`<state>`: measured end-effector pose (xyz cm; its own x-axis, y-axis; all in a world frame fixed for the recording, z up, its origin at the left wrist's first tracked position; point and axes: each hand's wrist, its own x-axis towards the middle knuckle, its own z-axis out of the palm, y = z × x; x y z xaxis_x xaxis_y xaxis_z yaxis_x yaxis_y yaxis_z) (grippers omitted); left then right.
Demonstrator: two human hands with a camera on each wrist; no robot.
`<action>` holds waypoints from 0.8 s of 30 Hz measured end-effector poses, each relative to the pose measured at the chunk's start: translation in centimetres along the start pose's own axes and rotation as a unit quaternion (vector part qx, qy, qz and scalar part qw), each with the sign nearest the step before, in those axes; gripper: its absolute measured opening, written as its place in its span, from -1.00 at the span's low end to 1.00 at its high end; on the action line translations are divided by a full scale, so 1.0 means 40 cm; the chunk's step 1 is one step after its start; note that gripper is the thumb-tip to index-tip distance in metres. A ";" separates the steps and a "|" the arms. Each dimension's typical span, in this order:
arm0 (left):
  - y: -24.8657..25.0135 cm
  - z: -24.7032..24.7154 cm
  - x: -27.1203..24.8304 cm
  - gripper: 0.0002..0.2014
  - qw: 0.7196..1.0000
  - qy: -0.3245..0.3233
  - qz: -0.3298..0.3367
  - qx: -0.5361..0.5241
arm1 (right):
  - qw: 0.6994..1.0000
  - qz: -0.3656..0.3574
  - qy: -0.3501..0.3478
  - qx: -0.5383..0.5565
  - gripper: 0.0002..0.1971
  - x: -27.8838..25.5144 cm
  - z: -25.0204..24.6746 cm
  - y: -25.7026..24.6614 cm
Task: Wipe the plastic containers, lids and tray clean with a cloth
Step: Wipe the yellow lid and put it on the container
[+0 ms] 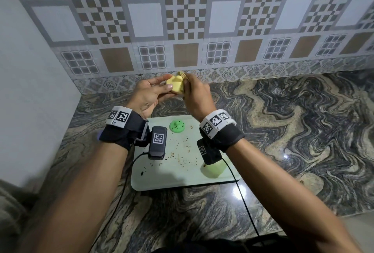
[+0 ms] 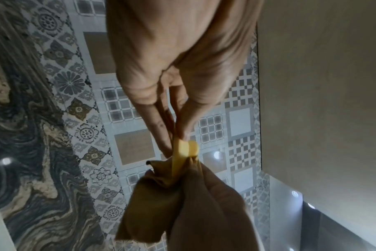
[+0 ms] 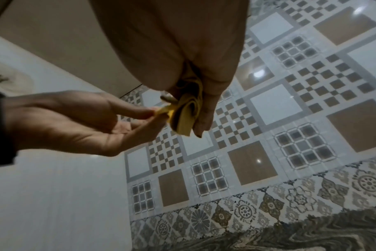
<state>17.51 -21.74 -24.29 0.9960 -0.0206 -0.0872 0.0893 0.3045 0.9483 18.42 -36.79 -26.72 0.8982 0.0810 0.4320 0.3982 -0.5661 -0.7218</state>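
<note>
My left hand (image 1: 170,81) pinches a small yellow lid (image 1: 175,86) by its edge, thumb on the near side, above the counter near the back wall. My right hand (image 1: 189,86) grips a folded tan-yellow cloth (image 1: 181,74) and presses it round the lid's right side. In the left wrist view the lid (image 2: 186,150) shows edge-on between my fingertips (image 2: 184,134), with the cloth (image 2: 157,195) wrapped over its far end. The right wrist view shows the cloth (image 3: 188,117) bunched in my right hand (image 3: 189,110). Below lies the pale tray (image 1: 153,180), smeared with brown crumbs.
A green lid (image 1: 177,126) with a knob lies at the tray's far side. A pale green container (image 1: 214,168) stands at its near right corner, partly behind my right wrist camera. The marbled counter (image 1: 283,131) meets a tiled wall behind and a plain wall (image 1: 30,91) on the left.
</note>
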 end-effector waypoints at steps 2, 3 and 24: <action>-0.009 -0.014 0.012 -0.69 0.999 0.052 0.006 -0.012 | 0.998 -0.052 -0.044 -0.012 -0.77 -0.017 -0.005 -0.001; -0.011 -0.028 0.015 -0.68 0.997 0.072 0.008 -0.016 | 0.992 -0.092 -0.086 -0.021 -0.78 -0.024 -0.016 0.000; -0.003 -0.097 -0.059 -0.69 0.929 0.177 0.102 0.309 | 0.983 -0.137 -0.107 0.065 -0.62 -0.056 0.084 -0.060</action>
<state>15.13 -18.04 -25.36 0.9380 0.3245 0.1220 -0.0053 -0.3385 0.9409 16.08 -32.87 -27.77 0.7672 0.3949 0.5054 0.6381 -0.3906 -0.6635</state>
